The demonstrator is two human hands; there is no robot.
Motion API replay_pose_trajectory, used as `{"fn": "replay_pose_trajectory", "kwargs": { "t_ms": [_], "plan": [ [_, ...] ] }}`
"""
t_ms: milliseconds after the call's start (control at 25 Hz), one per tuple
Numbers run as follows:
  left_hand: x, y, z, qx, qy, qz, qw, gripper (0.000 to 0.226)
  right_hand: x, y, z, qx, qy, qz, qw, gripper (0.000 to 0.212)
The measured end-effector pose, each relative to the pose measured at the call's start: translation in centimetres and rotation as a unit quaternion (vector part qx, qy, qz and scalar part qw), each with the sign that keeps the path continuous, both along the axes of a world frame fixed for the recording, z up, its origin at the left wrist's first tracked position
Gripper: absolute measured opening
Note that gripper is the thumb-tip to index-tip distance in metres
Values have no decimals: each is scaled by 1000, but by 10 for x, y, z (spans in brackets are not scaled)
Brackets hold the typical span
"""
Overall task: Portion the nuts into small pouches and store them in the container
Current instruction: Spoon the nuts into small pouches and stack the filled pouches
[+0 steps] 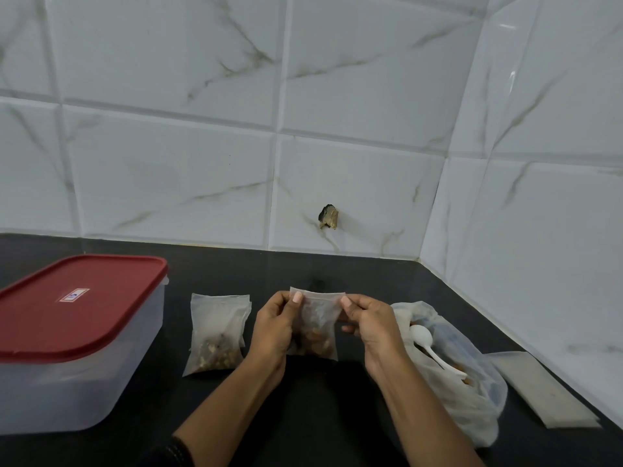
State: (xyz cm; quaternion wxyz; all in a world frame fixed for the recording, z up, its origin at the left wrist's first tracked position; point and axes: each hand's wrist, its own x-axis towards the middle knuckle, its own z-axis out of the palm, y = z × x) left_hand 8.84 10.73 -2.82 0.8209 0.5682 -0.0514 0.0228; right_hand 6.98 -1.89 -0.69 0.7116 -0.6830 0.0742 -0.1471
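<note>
a filled pouch point(315, 326) is pinched at its top corners by the left hand point(273, 326) and right hand point(369, 326), just right of a finished pouch point(215, 335) beside the lidded container point(77, 335). if the seal is pressed unevenly, nuts could spill on storing.

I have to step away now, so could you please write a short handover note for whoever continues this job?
Hands: left hand and right hand each pinch a top corner of a small pouch holding nuts.
Done: another filled pouch lies on the counter beside the container, red lid on.
Left: likely seal this pouch, fill more from the nut bag with the spoon, store all.
</note>
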Motion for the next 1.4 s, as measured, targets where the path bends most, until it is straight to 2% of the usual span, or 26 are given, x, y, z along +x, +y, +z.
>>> {"fn": "replay_pose_trajectory", "kwargs": {
  "t_ms": [160, 240, 320, 440, 520, 720, 840, 1040, 1200, 1400],
  "plan": [
    [-1, -2, -2, 13, 8, -3, 1000, 20, -4, 3, -4, 8, 26, 55, 998, 11],
    [-5, 0, -2, 73, -18, -21, 997, 18, -3, 3, -9, 9, 42, 56, 997, 7],
    [-8, 1, -3, 146, -35, -31, 988, 27, 0, 5, -16, -6, 44, 22, 999, 4],
    [-13, 1, -4, 238, -67, 3, 969, 33, 0, 14, -22, -38, 19, -39, 998, 8],
    [-21, 0, 0, 253, -79, 25, 964, 35, -8, 21, -21, -47, -13, -67, 997, 14],
    [-51, 9, 8, 252, -100, 80, 959, 59, -28, 43, -14, -21, -49, -85, 995, 18],
    [-65, 26, 10, 295, -124, 149, 936, 58, -40, 66, -11, -21, -58, -73, 995, 16],
    [-80, 64, 6, 341, -80, 225, 909, 56, -52, 107, -14, -49, -55, -29, 997, 8],
    [-79, 84, -4, 387, -22, 250, 887, 55, -49, 125, -25, -93, -37, 9, 995, 18],
    [-75, 86, -4, 368, -10, 236, 899, 55, -47, 129, -33, -173, -35, 34, 984, 35]
  ]
}}
